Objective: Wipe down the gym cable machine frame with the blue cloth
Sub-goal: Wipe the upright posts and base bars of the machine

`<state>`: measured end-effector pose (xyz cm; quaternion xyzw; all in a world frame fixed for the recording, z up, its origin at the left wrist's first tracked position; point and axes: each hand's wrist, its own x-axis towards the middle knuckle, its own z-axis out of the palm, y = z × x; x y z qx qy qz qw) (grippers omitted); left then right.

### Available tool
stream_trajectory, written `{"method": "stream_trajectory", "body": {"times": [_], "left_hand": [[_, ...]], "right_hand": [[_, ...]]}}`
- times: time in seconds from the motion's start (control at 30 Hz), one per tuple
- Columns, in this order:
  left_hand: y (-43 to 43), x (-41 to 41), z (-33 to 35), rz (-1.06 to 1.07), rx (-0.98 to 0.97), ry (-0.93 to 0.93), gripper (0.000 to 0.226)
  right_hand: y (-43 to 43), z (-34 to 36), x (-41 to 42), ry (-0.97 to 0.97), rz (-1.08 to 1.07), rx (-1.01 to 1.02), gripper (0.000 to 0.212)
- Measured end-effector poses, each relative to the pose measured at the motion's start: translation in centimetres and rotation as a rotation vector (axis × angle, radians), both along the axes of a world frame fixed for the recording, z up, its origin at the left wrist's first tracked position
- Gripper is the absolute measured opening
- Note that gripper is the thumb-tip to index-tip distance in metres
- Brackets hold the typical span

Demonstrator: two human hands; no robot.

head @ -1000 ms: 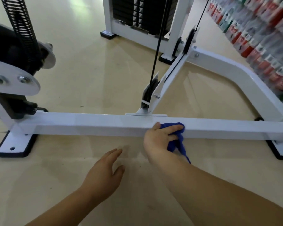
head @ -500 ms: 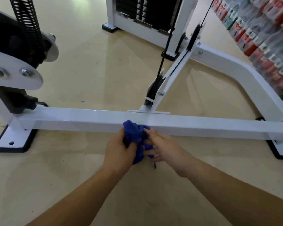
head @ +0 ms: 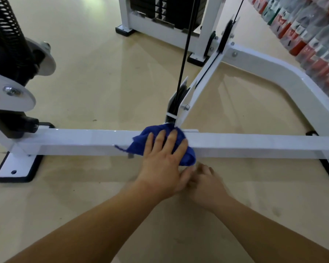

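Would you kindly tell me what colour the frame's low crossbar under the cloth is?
The crossbar is glossy white, seen clearly in the head view.

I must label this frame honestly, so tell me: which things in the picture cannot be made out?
Head view: the middle of the blue cloth lies under the left hand, which presses it on the white bar.
The right hand: motion blur, and the left hand covers part of it; its grip cannot be told.
The bottles at the right edge: blurred, labels unreadable.
The weight stack: cut off by the top edge.
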<state>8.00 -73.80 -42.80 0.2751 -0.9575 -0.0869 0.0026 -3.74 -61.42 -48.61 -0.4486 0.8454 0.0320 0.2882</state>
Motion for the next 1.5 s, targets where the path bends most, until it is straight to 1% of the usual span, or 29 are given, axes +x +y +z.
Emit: {"method": "stream_trajectory", "body": {"times": [0.03, 0.1, 0.17, 0.27, 0.3, 0.37, 0.43, 0.47, 0.57, 0.63, 0.7, 0.77, 0.83, 0.9, 0.97, 1.03, 1.13, 1.2, 1.27, 1.37, 1.43, 1.47, 1.5], "left_hand": [[-0.2, -0.4, -0.1, -0.035, -0.002, 0.000, 0.071], [-1.4, -0.3, -0.4, -0.083, -0.046, 0.033, 0.058], [-3.4, 1.5, -1.1, -0.061, -0.096, 0.074, 0.048], [-6.5, 6.4, -1.8, 0.028, -0.172, 0.078, 0.045], [-7.1, 7.7, -1.9, 0.057, -0.185, 0.070, 0.045], [-7.2, 8.4, -1.7, 0.117, -0.173, 0.067, 0.043], [-6.0, 6.9, -1.3, 0.187, -0.114, 0.095, 0.042], [-5.3, 5.7, -1.2, 0.189, -0.090, 0.100, 0.044], [-3.6, 2.2, -0.8, 0.014, -0.058, 0.033, 0.055], [-4.2, 1.9, -0.8, -0.098, -0.069, 0.011, 0.061], [-6.1, 3.3, -1.0, -0.162, -0.091, 0.048, 0.057], [-8.0, 6.4, -1.5, -0.072, -0.131, 0.108, 0.046], [-9.7, 10.1, -2.3, 0.077, -0.184, 0.170, 0.043], [-10.4, 12.7, -2.9, 0.193, -0.203, 0.197, 0.043], [-9.9, 12.9, -3.2, 0.288, -0.177, 0.206, 0.046], [-9.3, 12.1, -3.3, 0.297, -0.134, 0.220, 0.050], [-10.7, 12.4, -3.0, 0.099, -0.115, 0.233, 0.048], [-13.2, 14.6, -2.8, 0.016, -0.091, 0.223, 0.046], [-15.6, 17.9, -3.0, 0.074, -0.074, 0.219, 0.045], [-17.4, 21.8, -3.3, 0.253, -0.092, 0.260, 0.046], [-16.2, 21.2, -3.2, 0.389, -0.082, 0.252, 0.047], [-14.9, 20.1, -3.2, 0.430, -0.079, 0.248, 0.048], [-13.6, 18.9, -3.1, 0.418, -0.077, 0.243, 0.050]], "right_hand": [[-0.2, -0.1, 0.0, 0.020, 0.012, 0.020, 0.076], [-0.2, 0.5, 0.1, 0.008, -0.045, 0.062, 0.067], [0.0, 1.1, 0.2, 0.009, -0.046, 0.082, 0.070], [0.0, 1.5, 0.7, 0.026, -0.073, 0.028, 0.089], [0.0, 1.4, 0.8, 0.032, -0.088, -0.003, 0.091], [0.0, 1.0, 1.2, 0.061, -0.100, -0.029, 0.085], [0.3, 0.5, 1.8, 0.076, -0.109, -0.033, 0.081], [0.4, 0.4, 2.0, 0.073, -0.120, -0.035, 0.081], [-0.3, 1.1, 2.4, 0.131, -0.108, -0.041, 0.077], [-1.5, 2.0, 2.7, 0.178, -0.069, -0.016, 0.071], [-3.0, 2.8, 2.9, 0.159, -0.031, -0.013, 0.062], [-4.5, 3.2, 3.6, 0.034, -0.044, -0.089, 0.061], [-5.9, 3.0, 4.9, -0.089, -0.057, -0.202, 0.070], [-7.3, 2.6, 6.6, -0.145, -0.016, -0.301, 0.075], [-8.3, 2.1, 8.4, -0.170, 0.066, -0.334, 0.073], [-9.1, 1.7, 10.0, -0.162, 0.143, -0.316, 0.068], [-9.9, 1.2, 11.9, -0.127, 0.186, -0.296, 0.069], [-10.3, 1.2, 12.8, -0.077, 0.204, -0.225, 0.076], [-10.5, 1.3, 13.5, -0.008, 0.233, -0.143, 0.085], [-10.8, 1.5, 14.0, 0.020, 0.245, -0.103, 0.093], [-10.9, 1.8, 14.2, 0.019, 0.247, -0.099, 0.094], [-11.0, 1.9, 14.2, 0.025, 0.249, -0.099, 0.094], [-10.9, 2.0, 14.3, 0.029, 0.250, -0.100, 0.094]]}}
